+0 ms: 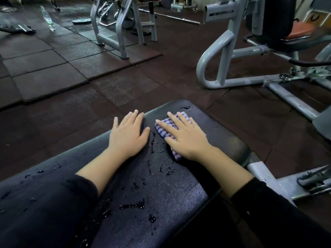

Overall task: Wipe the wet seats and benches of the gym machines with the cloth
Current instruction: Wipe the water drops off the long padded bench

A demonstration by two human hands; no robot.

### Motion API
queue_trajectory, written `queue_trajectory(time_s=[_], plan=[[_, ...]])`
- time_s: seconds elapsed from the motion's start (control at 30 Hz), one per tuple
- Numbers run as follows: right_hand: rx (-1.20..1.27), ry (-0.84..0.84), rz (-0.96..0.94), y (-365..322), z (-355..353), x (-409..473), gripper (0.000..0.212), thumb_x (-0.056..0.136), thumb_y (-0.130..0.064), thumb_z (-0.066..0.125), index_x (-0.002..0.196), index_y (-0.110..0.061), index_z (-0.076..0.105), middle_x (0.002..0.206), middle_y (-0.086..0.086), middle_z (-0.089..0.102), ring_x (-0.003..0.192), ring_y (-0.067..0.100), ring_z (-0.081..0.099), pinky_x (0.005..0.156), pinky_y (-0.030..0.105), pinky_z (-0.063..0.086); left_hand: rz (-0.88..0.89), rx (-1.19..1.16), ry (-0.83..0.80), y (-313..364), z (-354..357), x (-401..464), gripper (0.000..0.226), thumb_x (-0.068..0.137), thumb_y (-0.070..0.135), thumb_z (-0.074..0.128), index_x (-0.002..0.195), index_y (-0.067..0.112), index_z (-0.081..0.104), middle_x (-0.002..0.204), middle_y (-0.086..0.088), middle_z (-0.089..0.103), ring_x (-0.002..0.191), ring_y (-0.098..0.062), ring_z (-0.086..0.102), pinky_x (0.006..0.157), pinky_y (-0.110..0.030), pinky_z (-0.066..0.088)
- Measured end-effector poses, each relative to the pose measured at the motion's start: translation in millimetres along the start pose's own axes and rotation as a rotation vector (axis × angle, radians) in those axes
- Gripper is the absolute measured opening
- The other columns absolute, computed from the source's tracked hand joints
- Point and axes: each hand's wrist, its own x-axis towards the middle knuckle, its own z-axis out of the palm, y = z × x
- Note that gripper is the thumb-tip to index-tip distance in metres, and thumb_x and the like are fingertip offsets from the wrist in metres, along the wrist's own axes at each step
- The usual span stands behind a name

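1. Your right hand [186, 136] lies flat, fingers straight and spread, pressing a blue-and-white checked cloth [165, 130] onto the far end of the black padded bench [161, 194].
2. Your left hand [129, 134] rests flat on the bench's left edge, fingers straight, holding nothing, just beside the cloth.
3. Water droplets [132, 205] sit on the pad between your forearms and nearer you.
4. A clear plastic bottle [47, 18] lies on the rubber floor tiles [53, 77] at far left; contents cannot be told.
5. No legible writing or brand shows on the grey machine frames [223, 51].
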Motion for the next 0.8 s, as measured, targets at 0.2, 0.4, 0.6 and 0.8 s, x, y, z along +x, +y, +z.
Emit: queue_trajectory(time_s=[0.2,0.4,0.6,0.8], plan=[[-0.007,0.003,-0.036,-0.1,5.7,5.6,0.062,0.079,-0.064,-0.010,0.141,-0.058,-0.002,0.160,-0.010,0.002,0.147,0.015,-0.006,0.118,0.042,-0.003,-0.021,0.013,-0.013,-12.7,8.6,0.3,0.064,0.098,0.057,0.019,0.154,0.028,0.014,0.161,0.002,0.014,0.147,-0.017,0.016,0.120,-0.042,0.008],[-0.013,-0.003,-0.051,-0.8,4.2,58.4,0.045,0.098,-0.053,0.016,0.143,-0.056,0.011,0.159,-0.011,0.011,0.147,0.014,0.001,0.118,0.041,0.003,-0.014,0.045,0.002,-14.3,12.5,2.5,0.071,0.093,0.062,0.008,0.154,0.026,0.016,0.160,0.001,0.020,0.143,-0.019,0.024,0.115,-0.038,0.016],[-0.174,0.038,-0.070,39.0,-10.9,108.0,0.039,0.101,-0.042,0.023,0.137,-0.045,0.037,0.141,-0.007,0.042,0.132,0.017,0.032,0.108,0.034,0.025,-0.001,0.063,0.018,-16.5,15.7,3.4,0.089,0.077,0.065,-0.011,0.153,0.028,0.015,0.159,0.003,0.022,0.141,-0.020,0.027,0.113,-0.037,0.019],[-0.104,0.037,-0.051,73.2,-14.9,70.5,0.049,0.099,-0.023,0.022,0.144,-0.011,0.036,0.153,0.004,0.031,0.138,0.032,0.032,0.112,0.043,0.026,0.009,0.073,0.035,-16.3,17.5,4.0,0.089,0.077,0.065,-0.011,0.153,0.027,0.015,0.158,0.001,0.024,0.139,-0.021,0.029,0.112,-0.037,0.021]])
